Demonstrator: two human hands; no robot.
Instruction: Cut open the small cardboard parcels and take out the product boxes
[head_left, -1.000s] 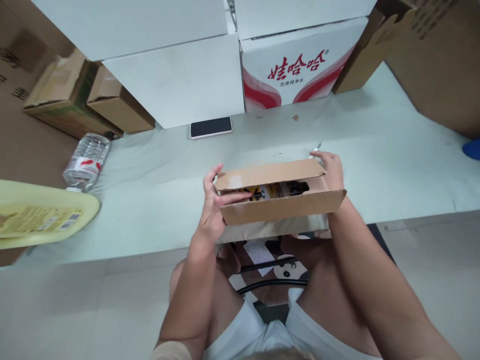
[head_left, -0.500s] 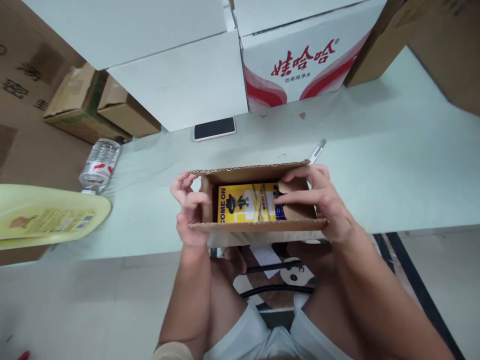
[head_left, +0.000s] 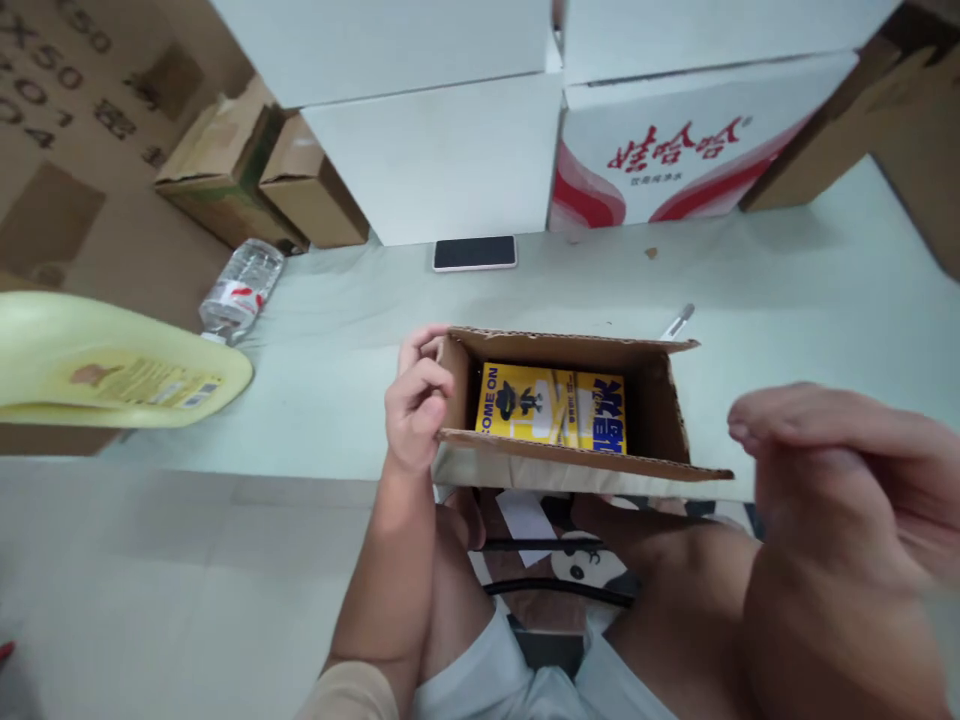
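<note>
An open cardboard box [head_left: 570, 461] rests at the table's front edge, its long side flaps standing up. Inside lies a yellow printed packet [head_left: 551, 405] with blue lettering and a black hat figure, leaving a gap at the right end. My left hand [head_left: 420, 405] is closed around the left end of the box, thumb and fingers on its edge. Away from the box, off to the right, my right hand [head_left: 840, 470] hangs in the air, slightly blurred. Its fingers are drawn together, and nothing shows in them.
Behind the box are a phone [head_left: 475, 253] and a pen [head_left: 679, 321]. A water bottle [head_left: 244, 288] and a big pale-yellow bottle [head_left: 120, 360] lie at left. White cartons [head_left: 442, 160] and brown boxes [head_left: 315, 185] line the back of the table [head_left: 322, 340].
My right hand has come out of the box's right end and moved right. The packet's right part is now uncovered. My left hand still holds the box. The view has shifted.
</note>
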